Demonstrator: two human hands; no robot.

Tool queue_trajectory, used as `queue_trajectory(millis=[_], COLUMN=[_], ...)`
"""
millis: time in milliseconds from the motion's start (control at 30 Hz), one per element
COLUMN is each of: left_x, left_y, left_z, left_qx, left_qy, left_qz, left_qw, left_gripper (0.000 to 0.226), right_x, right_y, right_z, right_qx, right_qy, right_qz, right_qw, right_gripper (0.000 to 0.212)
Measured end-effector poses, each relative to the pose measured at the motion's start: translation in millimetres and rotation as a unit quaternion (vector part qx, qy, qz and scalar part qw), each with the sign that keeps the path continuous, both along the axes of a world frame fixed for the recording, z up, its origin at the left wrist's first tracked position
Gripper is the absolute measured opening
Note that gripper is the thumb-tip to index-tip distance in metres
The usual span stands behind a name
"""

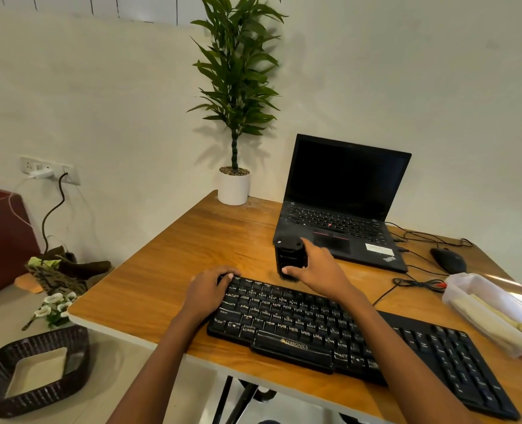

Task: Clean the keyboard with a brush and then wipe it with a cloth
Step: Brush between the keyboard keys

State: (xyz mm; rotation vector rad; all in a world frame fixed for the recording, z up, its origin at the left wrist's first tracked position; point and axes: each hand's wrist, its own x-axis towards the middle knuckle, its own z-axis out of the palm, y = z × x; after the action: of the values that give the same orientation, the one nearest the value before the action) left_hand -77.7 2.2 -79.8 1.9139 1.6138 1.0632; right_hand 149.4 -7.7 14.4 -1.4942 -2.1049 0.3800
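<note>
A black keyboard (330, 335) lies slantwise across the near part of the wooden desk (174, 270). My left hand (207, 289) rests on its far left corner, fingers curled over the edge. My right hand (317, 270) grips a black block-shaped brush (288, 255) held upright, its bristles touching the desk just behind the keyboard's top row. No cloth can be made out with certainty.
An open black laptop (342, 203) stands behind the brush. A black mouse (447, 260) and cables lie to the right, near a clear plastic container (492, 313). A potted plant (233, 188) occupies the far corner. A dark wicker basket (36, 371) sits on the floor at left.
</note>
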Motion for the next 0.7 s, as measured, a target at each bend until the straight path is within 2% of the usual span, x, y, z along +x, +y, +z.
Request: queue_trajectory(millis=[100, 167, 233, 300, 367, 433, 500, 567, 633, 700], left_x=[-0.8, -1.6, -1.5, -0.9, -0.4, -0.9, -1.3, -1.1, -0.7, -0.7], left_y=[1.8, 2.8, 3.5, 4.1, 4.4, 5.0, 5.4, 5.4, 5.4, 5.4], left_z=[-3.1, -4.7, -5.5, -5.8, -5.8, -7.0, -7.2, -7.3, -7.0, -6.8], left_qx=[-0.001, -0.004, -0.005, -0.007, -0.008, -0.006, -0.004, -0.005, -0.007, -0.007], left_qy=[0.001, -0.002, -0.004, -0.004, -0.008, -0.015, -0.013, -0.012, -0.017, -0.021], left_qz=[0.003, 0.007, 0.008, 0.009, 0.009, 0.007, 0.007, 0.006, 0.005, 0.005], left_qw=[1.000, 1.000, 1.000, 1.000, 1.000, 1.000, 1.000, 1.000, 1.000, 1.000], left_gripper=[0.023, 0.023, 0.023, 0.023, 0.023, 0.023, 0.022, 0.022, 0.022, 0.022], right_x=[0.0, -1.4, -3.2, -2.9, -4.2, -6.9, -8.2, -8.4, -9.5, -11.3], right_y=[-1.7, -1.4, 0.6, 2.7, 1.1, 0.2, 3.2, 3.4, 3.1, 2.7], right_z=[-1.7, -8.0, -9.6, -9.4, -9.3, -11.1, -12.6, -11.5, -12.2, -14.3], right_qx=[-0.061, -0.078, -0.024, -0.017, -0.062, -0.063, -0.014, -0.006, -0.041, -0.035], right_qy=[0.124, 0.097, 0.051, 0.083, 0.132, 0.101, 0.074, 0.108, 0.138, 0.099], right_qz=[0.025, 0.045, 0.020, 0.010, 0.037, 0.053, 0.036, 0.021, 0.040, 0.039], right_qw=[0.990, 0.991, 0.998, 0.996, 0.989, 0.991, 0.997, 0.994, 0.989, 0.994], right_gripper=[0.047, 0.050, 0.052, 0.050, 0.049, 0.050, 0.050, 0.047, 0.046, 0.050])
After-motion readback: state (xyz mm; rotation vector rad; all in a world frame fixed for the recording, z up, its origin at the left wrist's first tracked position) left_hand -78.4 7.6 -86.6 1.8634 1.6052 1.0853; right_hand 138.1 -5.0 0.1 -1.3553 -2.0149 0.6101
